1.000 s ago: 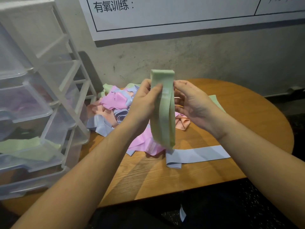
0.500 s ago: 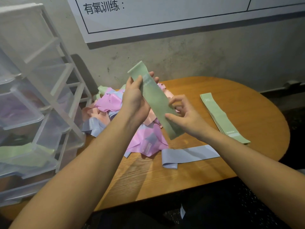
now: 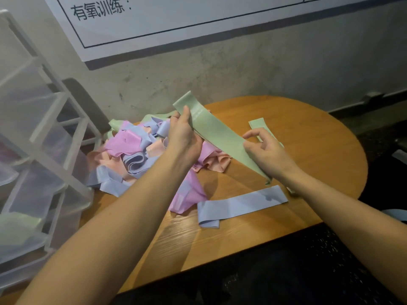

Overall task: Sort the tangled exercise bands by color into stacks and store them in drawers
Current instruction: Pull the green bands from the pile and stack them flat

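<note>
A: What are the hands doing?
B: Both are holding one green band [image 3: 217, 134] above the desk [image 3: 308, 150], mid-frame. The left hand [image 3: 184, 137] is gripping the upper end, thumb lying on top of the strip and fingers wrapped underneath. The right hand [image 3: 267, 154] is gripping the lower part, thumb against the strip's edge; its index finger is sticking out, half bent, not touching the band.
A: How is the band lying?
B: It is running flat and slanted, from upper centre down toward the right, with its lower tip hanging just above the desk.
A: Where are the other bands sitting?
B: A tangled pile of bands [image 3: 141, 155], pink, lilac-blue, peach and some green, is lying on the desk left of centre, partly under the left forearm. One lilac-blue band [image 3: 242, 204] is lying flat by itself, lower centre. A green stack [image 3: 257, 124] is peeking out behind the right hand, mostly hidden.
A: And the drawers?
B: A clear plastic drawer unit [image 3: 37, 164] is standing along the left edge of the frame. Something green is showing through a lower drawer, blurred. A white wall chart [image 3: 198, 16] is hanging across the top.
</note>
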